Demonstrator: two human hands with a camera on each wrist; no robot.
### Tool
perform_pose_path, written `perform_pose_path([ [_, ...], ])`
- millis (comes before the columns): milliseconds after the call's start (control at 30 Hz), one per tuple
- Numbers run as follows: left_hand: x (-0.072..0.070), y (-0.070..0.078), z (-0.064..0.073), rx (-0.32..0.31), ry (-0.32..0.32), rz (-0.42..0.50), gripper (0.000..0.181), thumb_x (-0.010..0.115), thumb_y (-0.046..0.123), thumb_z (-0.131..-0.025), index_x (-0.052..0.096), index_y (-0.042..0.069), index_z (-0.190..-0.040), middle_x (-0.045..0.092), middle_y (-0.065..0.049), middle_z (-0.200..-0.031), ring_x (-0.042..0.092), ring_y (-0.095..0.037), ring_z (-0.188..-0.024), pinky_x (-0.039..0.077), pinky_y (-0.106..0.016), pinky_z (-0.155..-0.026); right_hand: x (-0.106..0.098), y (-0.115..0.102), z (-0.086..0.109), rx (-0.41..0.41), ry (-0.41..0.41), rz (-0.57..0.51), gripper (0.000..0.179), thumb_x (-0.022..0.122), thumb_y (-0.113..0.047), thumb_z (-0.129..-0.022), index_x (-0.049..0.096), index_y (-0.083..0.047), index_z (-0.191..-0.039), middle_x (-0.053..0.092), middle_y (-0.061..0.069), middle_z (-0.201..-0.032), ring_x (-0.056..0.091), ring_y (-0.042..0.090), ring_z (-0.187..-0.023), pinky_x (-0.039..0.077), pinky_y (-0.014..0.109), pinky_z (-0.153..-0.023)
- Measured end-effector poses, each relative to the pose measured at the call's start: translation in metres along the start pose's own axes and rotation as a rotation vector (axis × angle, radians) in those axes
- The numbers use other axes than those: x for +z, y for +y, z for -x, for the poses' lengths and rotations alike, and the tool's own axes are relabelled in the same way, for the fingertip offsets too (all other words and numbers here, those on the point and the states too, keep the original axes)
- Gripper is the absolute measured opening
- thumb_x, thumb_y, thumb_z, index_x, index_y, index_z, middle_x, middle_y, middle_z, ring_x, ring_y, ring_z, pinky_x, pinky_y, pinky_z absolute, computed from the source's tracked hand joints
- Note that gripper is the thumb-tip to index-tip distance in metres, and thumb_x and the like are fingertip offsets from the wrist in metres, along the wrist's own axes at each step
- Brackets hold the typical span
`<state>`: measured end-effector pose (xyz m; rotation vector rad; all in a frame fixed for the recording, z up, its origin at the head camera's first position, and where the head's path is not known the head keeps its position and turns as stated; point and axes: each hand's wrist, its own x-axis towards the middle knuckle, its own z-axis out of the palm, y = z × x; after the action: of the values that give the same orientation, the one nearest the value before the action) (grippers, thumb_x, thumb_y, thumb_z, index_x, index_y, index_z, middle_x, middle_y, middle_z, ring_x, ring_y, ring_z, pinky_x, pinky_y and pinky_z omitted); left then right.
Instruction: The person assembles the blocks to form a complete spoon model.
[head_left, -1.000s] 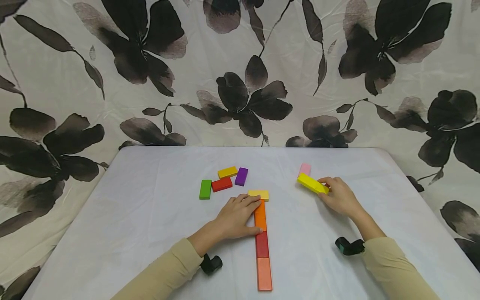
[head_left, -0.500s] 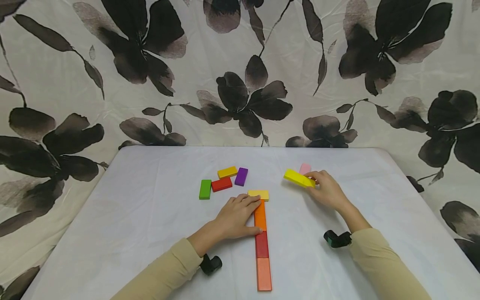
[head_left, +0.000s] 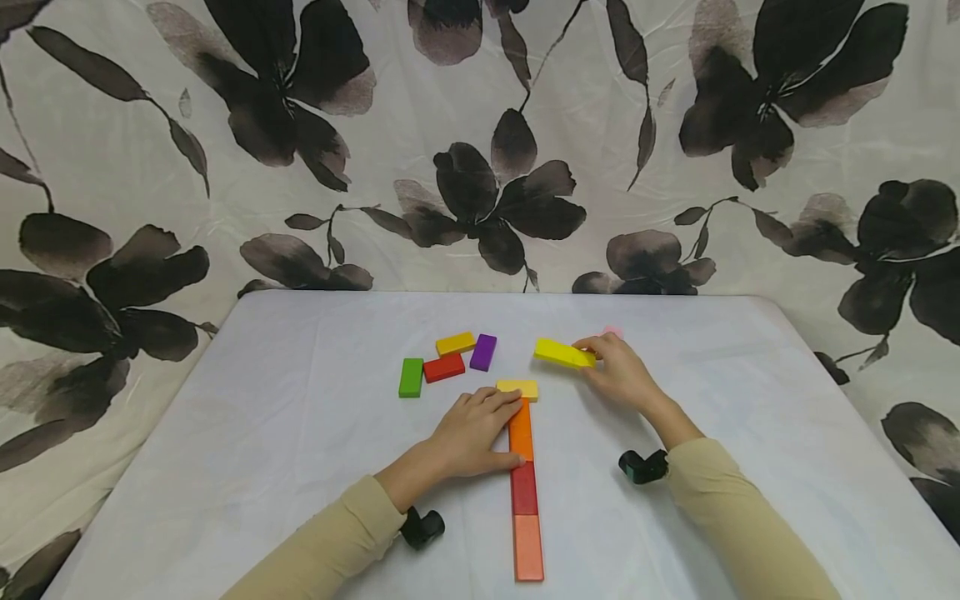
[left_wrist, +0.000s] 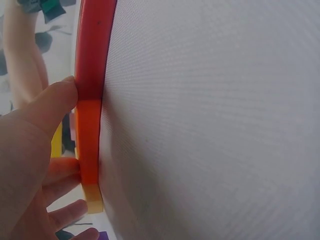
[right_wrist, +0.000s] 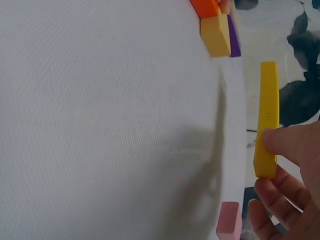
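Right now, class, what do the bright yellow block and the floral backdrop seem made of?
Bright yellow block: probably painted wood, smooth and satiny, with small dark specks; plastic is possible. Floral backdrop: likely matte printed fabric, given its soft wrinkles.

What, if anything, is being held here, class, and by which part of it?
The bright yellow block, pinched near its right end in the head view by the right grip. The left grip rests against the row of blocks.

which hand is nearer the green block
Left. In the head view, the left hand is below and right of the green block; the right hand is farther right.
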<state>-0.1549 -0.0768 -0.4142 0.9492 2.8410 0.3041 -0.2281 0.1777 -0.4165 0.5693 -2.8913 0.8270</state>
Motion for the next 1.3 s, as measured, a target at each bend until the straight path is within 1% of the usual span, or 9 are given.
perform_pose_path([
  [200,0.0,0.0,0.0,-0.001,0.0,0.001,0.076,0.062,0.055,-0.079,0.043,0.012,-0.138,0.037,-0.001,-0.145,0.033,-0.024,-0.13,0.032,-0.045,-0.102,0.009,-0.008,-0.007,-0.026,-0.01,-0.002,0.034,0.066,-0.006,-0.081,0.062,-0.004,-0.115,0.058,0.014,-0.102,0.053,0.026,-0.09,0.046,0.04,-0.08],
  [367,-0.001,0.0,0.0,-0.001,0.003,0.0,0.076,0.062,0.055,-0.078,0.043,0.012,-0.138,0.037,-0.001,-0.144,0.033,-0.025,-0.129,0.032,-0.045,-0.102,0.016,-0.013,-0.01,-0.029,-0.021,-0.014,0.035,0.066,-0.006,-0.08,0.063,-0.006,-0.115,0.058,0.013,-0.103,0.053,0.025,-0.092,0.046,0.04,-0.081],
  [600,-0.001,0.0,0.0,0.0,-0.002,-0.003,0.076,0.062,0.055,-0.078,0.043,0.012,-0.138,0.038,-0.002,-0.144,0.034,-0.025,-0.129,0.033,-0.045,-0.102,0.025,-0.016,-0.015,-0.054,-0.062,-0.007,0.033,0.066,-0.008,-0.081,0.063,-0.008,-0.115,0.058,0.012,-0.105,0.054,0.024,-0.094,0.046,0.04,-0.084],
  [767,-0.001,0.0,0.0,0.0,0.002,-0.003,0.076,0.062,0.055,-0.078,0.043,0.012,-0.138,0.038,-0.002,-0.144,0.034,-0.025,-0.129,0.033,-0.045,-0.102,0.029,-0.019,-0.019,-0.072,-0.081,0.008,0.032,0.064,-0.008,-0.082,0.064,-0.009,-0.114,0.058,0.011,-0.104,0.053,0.022,-0.093,0.045,0.037,-0.083],
  [1067,-0.001,0.0,0.0,0.0,0.007,-0.003,0.076,0.063,0.055,-0.078,0.043,0.012,-0.138,0.038,-0.002,-0.144,0.033,-0.024,-0.129,0.033,-0.045,-0.102,0.033,-0.026,-0.024,-0.113,-0.094,-0.006,0.032,0.065,-0.01,-0.082,0.064,-0.007,-0.114,0.058,0.011,-0.104,0.053,0.023,-0.093,0.046,0.038,-0.085],
  [1300,-0.001,0.001,0.0,-0.006,-0.001,0.003,0.076,0.063,0.055,-0.078,0.043,0.011,-0.138,0.038,-0.002,-0.144,0.033,-0.024,-0.129,0.032,-0.046,-0.102,0.036,-0.028,-0.027,-0.103,-0.132,-0.014,0.03,0.065,-0.01,-0.083,0.064,-0.009,-0.113,0.058,0.009,-0.104,0.053,0.021,-0.093,0.046,0.037,-0.087],
])
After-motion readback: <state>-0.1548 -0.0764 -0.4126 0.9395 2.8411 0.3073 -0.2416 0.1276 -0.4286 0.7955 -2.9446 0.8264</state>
